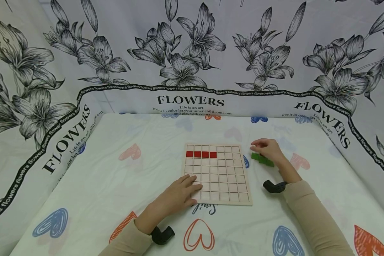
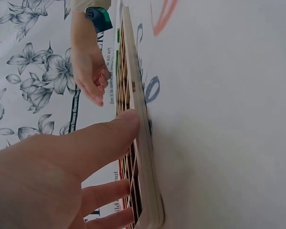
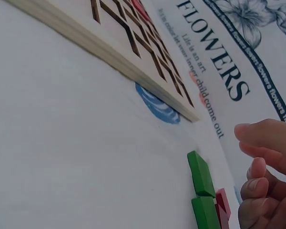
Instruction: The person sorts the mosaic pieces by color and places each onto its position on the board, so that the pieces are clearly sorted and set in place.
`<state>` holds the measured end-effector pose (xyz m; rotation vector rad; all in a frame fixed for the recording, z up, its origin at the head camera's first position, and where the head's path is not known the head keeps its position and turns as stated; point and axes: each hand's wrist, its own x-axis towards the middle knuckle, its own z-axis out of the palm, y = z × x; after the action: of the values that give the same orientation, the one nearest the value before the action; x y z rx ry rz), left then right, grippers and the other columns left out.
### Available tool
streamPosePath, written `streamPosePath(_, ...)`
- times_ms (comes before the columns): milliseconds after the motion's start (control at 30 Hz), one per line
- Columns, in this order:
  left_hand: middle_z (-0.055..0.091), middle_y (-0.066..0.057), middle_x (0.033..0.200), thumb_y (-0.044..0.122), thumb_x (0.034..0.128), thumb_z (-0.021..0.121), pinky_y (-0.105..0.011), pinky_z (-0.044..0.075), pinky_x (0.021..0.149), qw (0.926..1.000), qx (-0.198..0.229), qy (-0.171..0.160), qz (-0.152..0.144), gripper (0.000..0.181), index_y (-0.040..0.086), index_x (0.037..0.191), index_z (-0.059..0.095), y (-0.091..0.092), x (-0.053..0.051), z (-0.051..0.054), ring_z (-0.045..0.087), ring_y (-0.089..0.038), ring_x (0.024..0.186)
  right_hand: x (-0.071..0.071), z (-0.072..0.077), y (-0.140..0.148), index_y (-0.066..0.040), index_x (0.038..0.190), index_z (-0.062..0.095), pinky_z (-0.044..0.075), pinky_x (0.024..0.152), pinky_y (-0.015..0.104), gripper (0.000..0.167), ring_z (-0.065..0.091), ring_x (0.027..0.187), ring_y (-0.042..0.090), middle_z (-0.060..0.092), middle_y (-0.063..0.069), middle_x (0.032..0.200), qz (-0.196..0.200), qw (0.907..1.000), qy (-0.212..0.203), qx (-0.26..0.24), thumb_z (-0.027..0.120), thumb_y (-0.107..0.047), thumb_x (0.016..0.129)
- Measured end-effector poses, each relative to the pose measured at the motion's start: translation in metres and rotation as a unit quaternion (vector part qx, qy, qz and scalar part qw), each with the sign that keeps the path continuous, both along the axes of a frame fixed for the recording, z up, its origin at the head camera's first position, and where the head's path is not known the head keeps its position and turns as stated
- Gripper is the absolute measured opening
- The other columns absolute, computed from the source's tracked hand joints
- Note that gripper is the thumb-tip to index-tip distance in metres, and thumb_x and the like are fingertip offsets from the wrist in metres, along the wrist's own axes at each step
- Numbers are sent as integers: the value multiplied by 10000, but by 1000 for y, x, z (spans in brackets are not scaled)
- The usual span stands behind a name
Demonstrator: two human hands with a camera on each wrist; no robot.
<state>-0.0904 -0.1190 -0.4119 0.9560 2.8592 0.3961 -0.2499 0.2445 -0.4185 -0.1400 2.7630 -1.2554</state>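
A wooden grid board lies flat, with several red tiles side by side from the left edge in its second row from the top. My left hand rests on the board's lower left part, fingers spread; in the left wrist view its thumb touches the frame. Right of the board, my right hand is over green tiles, partly covering them. In the right wrist view its fingers are loosely bent, with no tile visible in them, beside green tiles and reddish pieces.
The table is covered by a white cloth printed with hearts. Behind and at the sides hangs a white flower-print curtain. A black wrist device is at each wrist, one by the left and one by the right.
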Motion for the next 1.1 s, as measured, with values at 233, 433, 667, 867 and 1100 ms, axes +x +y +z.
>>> streamPosePath(233,510,-160,1431,323,921,619,-479,412,1108,9998,1,184,-83,440,141,1320,580,-2,0,0,455,-372,1354,-5,-2,12,-30,1203,647,429,673,193,422,480,820,138,576,-2,894,-159,9994,-137,276,667,-327,904)
streamPosePath(433,544,-141,1385,317,916,629,-459,448,1073,9994,41,327,-91,409,146,1286,605,-2,-2,-2,491,-328,1316,-9,-4,19,-16,1206,645,419,623,192,433,469,758,98,555,-25,845,-181,9993,-184,274,679,-315,895)
streamPosePath(667,565,-126,1338,290,908,647,-430,480,1027,9988,27,477,-134,387,143,1265,619,-2,-3,-4,512,-283,1270,-12,-5,31,-12,1229,629,439,632,174,449,472,799,120,535,15,888,-15,9988,-245,418,654,-329,912)
streamPosePath(867,569,-128,1327,285,901,654,-427,482,1023,9988,68,469,-120,386,139,1258,625,-2,-3,-3,519,-281,1254,-16,-5,39,4,1237,618,443,642,191,467,480,772,100,537,-19,847,117,9986,-322,392,646,-334,915)
streamPosePath(1100,560,-131,1339,289,898,652,-432,472,1034,9991,134,389,-115,395,141,1263,621,-3,-2,-2,512,-284,1265,-22,-6,51,-30,1289,583,460,654,192,513,498,741,94,540,-25,859,145,9972,-656,333,619,-391,927)
